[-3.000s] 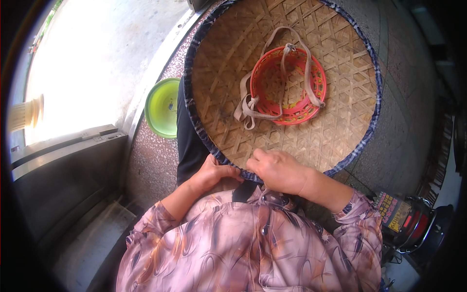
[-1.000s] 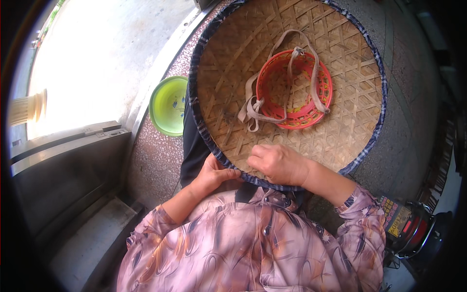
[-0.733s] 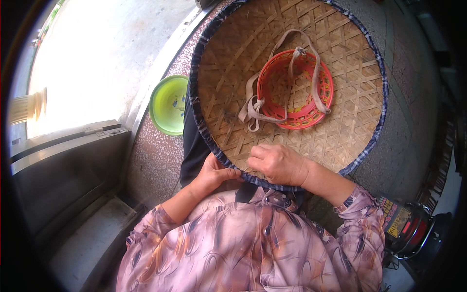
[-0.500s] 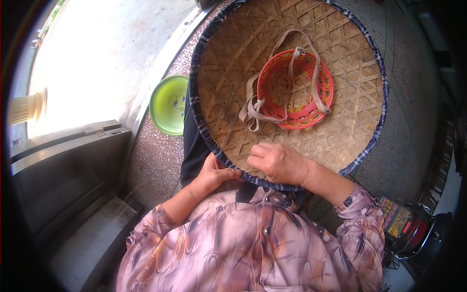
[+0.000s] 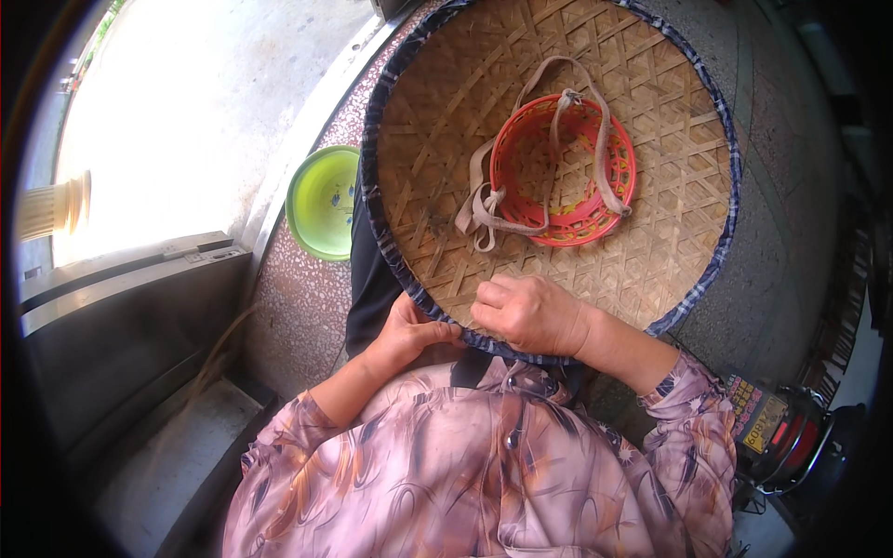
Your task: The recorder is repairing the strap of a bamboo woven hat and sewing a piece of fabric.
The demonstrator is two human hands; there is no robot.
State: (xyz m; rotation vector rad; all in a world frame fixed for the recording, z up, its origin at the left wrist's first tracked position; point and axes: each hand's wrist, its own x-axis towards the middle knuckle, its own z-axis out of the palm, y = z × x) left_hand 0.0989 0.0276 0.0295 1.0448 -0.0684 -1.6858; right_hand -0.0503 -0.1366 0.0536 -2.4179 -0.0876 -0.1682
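Note:
A wide round hat of woven bamboo rests across my lap, its rim wrapped in dark blue plaid cloth. A red plastic openwork basket sits at its middle, with pale cloth straps knotted to it. My left hand is closed on the near rim, thumb on top of the cloth edge. Just right of it, my right hand is closed in a fist-like pinch over the woven inside, close to that rim. What its fingers hold, if anything, is hidden.
A green basin stands on the speckled floor to the left, beside a metal door track. A thin, blurred brownish streak crosses the lower left. At the lower right is a vehicle's rear with a red lamp.
Both hands keep their places on the hat, with only a slight shift of the right one. The brownish streak at the lower left shows more plainly now.

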